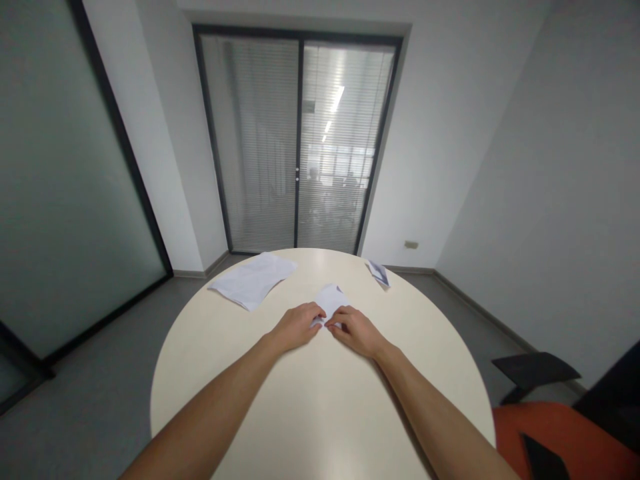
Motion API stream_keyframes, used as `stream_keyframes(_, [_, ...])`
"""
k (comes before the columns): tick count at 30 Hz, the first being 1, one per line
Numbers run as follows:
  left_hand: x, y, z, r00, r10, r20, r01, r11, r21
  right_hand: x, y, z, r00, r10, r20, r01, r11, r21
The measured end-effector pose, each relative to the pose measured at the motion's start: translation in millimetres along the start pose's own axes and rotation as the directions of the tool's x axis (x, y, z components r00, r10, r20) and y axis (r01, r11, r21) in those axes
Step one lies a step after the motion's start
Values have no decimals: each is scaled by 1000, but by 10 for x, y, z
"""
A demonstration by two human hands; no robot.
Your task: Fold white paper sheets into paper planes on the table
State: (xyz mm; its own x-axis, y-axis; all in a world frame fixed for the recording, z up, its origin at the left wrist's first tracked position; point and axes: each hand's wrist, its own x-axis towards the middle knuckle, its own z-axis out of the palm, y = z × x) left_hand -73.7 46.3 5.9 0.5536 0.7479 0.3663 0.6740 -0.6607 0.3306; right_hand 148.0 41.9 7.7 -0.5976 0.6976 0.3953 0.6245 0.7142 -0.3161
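White folded paper (331,300) lies pinched under left hand (296,327) and right hand (356,331).

both hands, left hand (296,326) and right hand (356,330), press a small folded paper (331,299) at the middle of the round table (210,347); a paper stack (254,279) lies toward its far left edge.

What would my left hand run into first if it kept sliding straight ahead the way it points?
The small folded paper that the left hand already touches; beyond it, probably bare table.
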Motion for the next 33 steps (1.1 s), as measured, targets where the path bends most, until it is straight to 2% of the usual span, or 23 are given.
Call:
stream_keyframes(8, [-28,-37,-72,990,132,46,-132,991,5,-26,2,-52,999,-25,28,26,1000,-6])
stream_keyframes(19, [-30,-63,-7,969,240,52,-243,968,62,-57,128,-39,1000,0,16,1,999,-48])
stream_keyframes(33, [-17,5,-94,970,217,109,-226,971,79,-55,144,-42,1000,6,21,-5,999,-49])
